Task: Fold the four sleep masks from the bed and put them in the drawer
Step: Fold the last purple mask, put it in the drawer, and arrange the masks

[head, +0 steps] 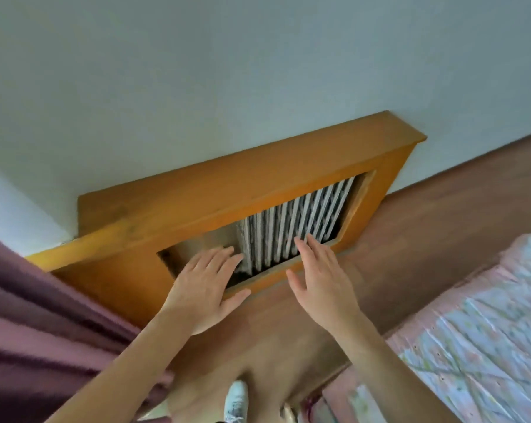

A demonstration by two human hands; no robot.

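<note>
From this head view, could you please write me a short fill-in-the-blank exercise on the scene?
1. Both hands, the left hand and the right hand, have ____ fingers and hold nothing.
2. The wooden cover stands against the ____.
3. Behind its opening shows a ribbed white ____.
4. The curtain at the left is ____ in colour.

Missing words: straight; wall; radiator; purple

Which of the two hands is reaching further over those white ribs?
The right hand: its fingertips lie across the white ribs, while the left hand only reaches their left edge.
</note>
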